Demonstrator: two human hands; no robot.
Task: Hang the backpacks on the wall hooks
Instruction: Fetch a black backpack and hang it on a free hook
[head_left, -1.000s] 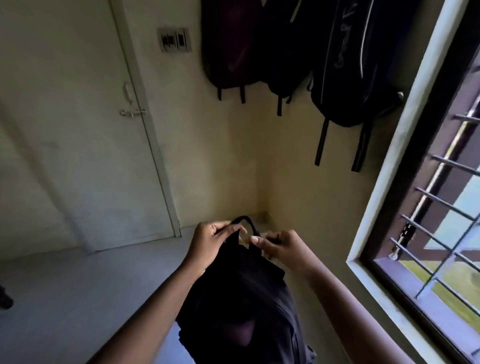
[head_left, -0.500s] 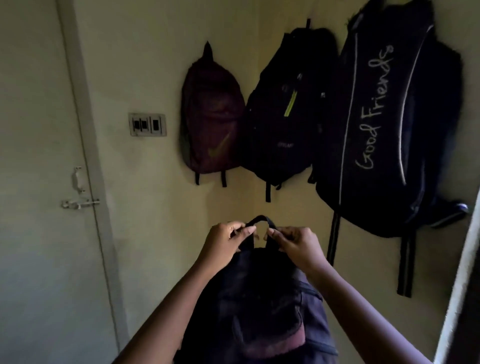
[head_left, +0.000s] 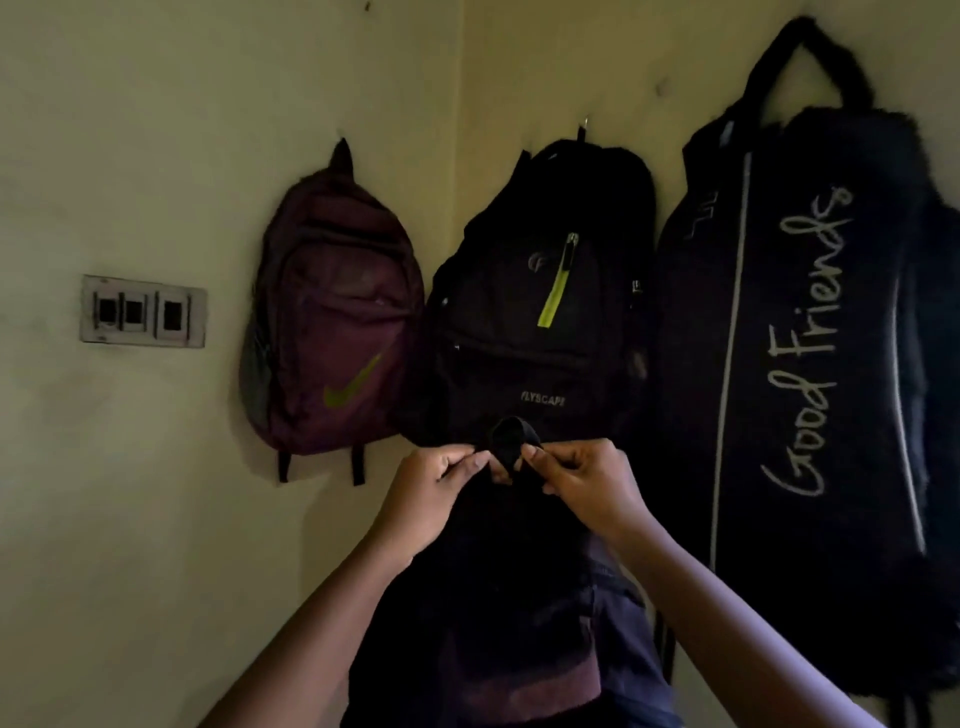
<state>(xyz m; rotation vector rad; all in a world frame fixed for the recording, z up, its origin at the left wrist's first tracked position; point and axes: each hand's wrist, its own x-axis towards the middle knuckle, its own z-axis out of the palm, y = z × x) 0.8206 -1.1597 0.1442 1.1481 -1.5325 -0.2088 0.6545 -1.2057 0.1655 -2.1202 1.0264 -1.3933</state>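
Observation:
A dark backpack (head_left: 514, 613) hangs from my two hands in front of me. My left hand (head_left: 431, 493) pinches the left side of its top loop (head_left: 511, 441), and my right hand (head_left: 587, 483) pinches the right side. Three backpacks hang on the walls in the corner: a maroon one (head_left: 332, 332) on the left wall, a black one with a yellow-green zip (head_left: 540, 312) on a hook (head_left: 583, 127), and a large black one lettered "Good Friends" (head_left: 810, 364) at the right. A small peg-like mark (head_left: 661, 89) shows on the right wall between the two black packs.
A switch plate (head_left: 143, 312) is fixed to the left wall, left of the maroon backpack. The two pale walls meet in a corner (head_left: 460, 104) above the held pack.
Both hands have lifted the dark backpack upward by its loop, and my view has tilted up from the floor, door and window to the hanging backpacks, which now look closer.

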